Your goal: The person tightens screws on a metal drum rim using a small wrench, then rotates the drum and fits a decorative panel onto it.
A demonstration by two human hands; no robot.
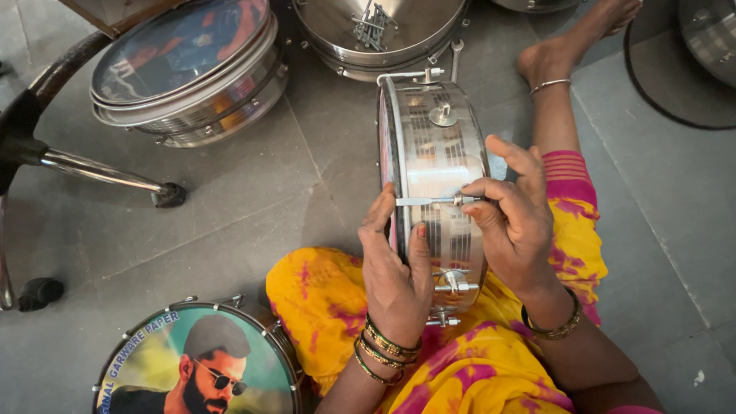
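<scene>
Fingertips of the right hand (512, 218) pinch the threaded end of a slim metal tension rod (433, 201), thumb and forefinger pressed together on its small nut. The rod lies across the curved steel shell of a small drum (441, 165), from the printed head side on the left toward the open side on the right. The left hand (395, 268) clasps the drum's near rim: the thumb lies against the shell with a painted nail showing, and the other fingers curl over the hoop edge beside the rod's hooked end. The drum stands on its edge, its lower part resting in the person's lap on yellow and pink cloth (460, 360). Round lugs and further rods stud the shell above and below the held rod. Bangles ring both wrists.

Beyond the drum, an open steel shell (406, 34) lies flat on the grey tiled floor (253, 176), with a bundle of loose rods (372, 24) inside it. A small spanner (456, 57) lies on the floor just beside that shell. To the upper left, finished drums (192, 69) are stacked, the top one with a printed head. At the lower left lies another finished drum (195, 360), whose head bears a printed portrait. A chair's chrome legs (100, 172) cross the left edge. The person's bare foot (563, 46), with an anklet, stretches out at the upper right.
</scene>
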